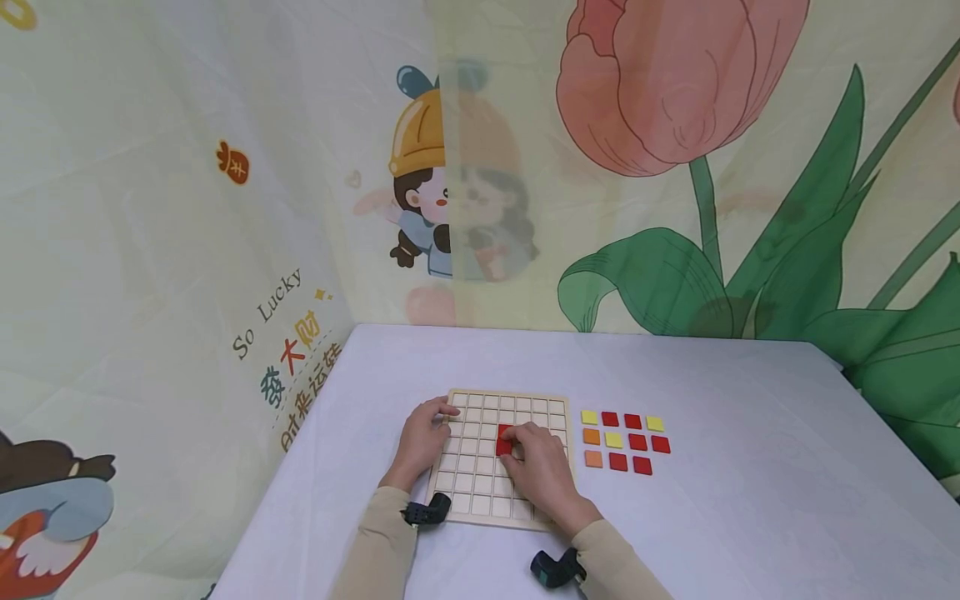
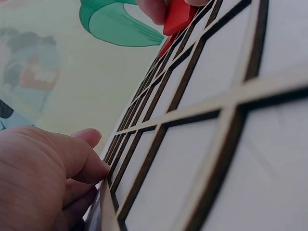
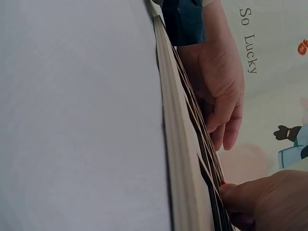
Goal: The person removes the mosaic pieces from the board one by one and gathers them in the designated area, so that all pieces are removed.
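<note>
A wooden grid board [image 1: 465, 522] lies on the table beneath both hands. My right hand [image 1: 543, 471] is over its middle, thumb and fingers pinching a red square tile [image 2: 180, 18] near the grid. A second bit of red tile [image 2: 166, 46] shows just beyond it, low in the board. At the left rim, my left hand [image 1: 422, 442] rests with loosely bent fingers, touching the frame; in the left wrist view, this hand [image 2: 43, 178] is close up. From the right wrist view, the right hand [image 3: 269, 202] hides nearly all of its tile.
Right of the board, several loose square tiles lie in rows: red [image 1: 637, 442], yellow [image 1: 588, 417] and orange [image 1: 592, 437]. The white table [image 1: 735, 500] meets printed curtains [image 1: 510, 167] behind and at the left. Black wrist devices [image 1: 429, 509] sit on both forearms.
</note>
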Motion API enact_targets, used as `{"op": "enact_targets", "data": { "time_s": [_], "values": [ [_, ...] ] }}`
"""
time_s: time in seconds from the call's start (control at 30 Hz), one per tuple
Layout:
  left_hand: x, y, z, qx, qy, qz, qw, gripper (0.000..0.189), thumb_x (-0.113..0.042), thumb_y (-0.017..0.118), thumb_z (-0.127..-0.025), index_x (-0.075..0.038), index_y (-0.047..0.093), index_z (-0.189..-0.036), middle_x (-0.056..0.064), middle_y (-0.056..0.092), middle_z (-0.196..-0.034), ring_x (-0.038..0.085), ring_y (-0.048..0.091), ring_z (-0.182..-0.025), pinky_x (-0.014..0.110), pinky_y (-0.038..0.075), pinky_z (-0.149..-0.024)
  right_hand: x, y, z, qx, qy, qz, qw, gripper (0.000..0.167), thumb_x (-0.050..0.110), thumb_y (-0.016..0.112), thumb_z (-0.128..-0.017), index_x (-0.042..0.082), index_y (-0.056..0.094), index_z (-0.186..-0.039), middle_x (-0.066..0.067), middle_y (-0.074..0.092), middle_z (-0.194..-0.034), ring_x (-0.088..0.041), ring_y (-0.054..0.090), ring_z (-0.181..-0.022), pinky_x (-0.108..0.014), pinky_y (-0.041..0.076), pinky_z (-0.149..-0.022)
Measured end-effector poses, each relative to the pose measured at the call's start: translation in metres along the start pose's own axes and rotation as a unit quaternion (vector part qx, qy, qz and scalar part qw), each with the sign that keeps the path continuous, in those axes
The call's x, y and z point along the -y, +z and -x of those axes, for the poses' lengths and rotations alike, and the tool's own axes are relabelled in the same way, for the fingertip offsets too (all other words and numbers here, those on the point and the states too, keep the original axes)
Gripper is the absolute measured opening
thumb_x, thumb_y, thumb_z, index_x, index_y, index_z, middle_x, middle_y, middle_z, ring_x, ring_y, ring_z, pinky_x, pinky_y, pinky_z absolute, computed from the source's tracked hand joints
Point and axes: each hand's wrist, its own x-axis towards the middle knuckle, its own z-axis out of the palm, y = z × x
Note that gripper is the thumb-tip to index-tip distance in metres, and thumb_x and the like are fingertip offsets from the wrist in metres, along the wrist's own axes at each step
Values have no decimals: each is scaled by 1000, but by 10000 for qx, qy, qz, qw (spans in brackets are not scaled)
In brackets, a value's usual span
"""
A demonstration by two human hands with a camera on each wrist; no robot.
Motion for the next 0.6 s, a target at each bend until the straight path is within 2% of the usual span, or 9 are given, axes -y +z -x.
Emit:
{"op": "enact_targets", "data": {
  "time_s": [0.23,0.47,0.6],
  "values": [
    [-1,1,-1,-17,-21,-54,10000,29,7,56,-85,-12,70,-101,11,52,-142,36,39,-138,52,31,-115,-2,-2,1,102,67,-28,9999,29,19,79,-82,16,71,-110,6,66,-103,-11,57,-89,-31,50,-81],
    [0,1,-1,-20,-25,-72,10000,27,6,57,-86,-12,70,-102,11,52,-142,35,40,-138,51,32,-115,-5,-13,5,168,145,-318,9992,33,23,75,-86,15,68,-118,6,65,-109,-9,54,-85,-25,53,-73],
    [0,0,-1,-11,11,-101,9999,27,6,57,-86,-11,70,-102,12,52,-142,35,40,-137,51,33,-114,-9,-21,9,25,117,-444,9989,32,23,75,-87,13,67,-116,4,65,-109,-13,59,-92,-32,55,-81]
  ]
}}
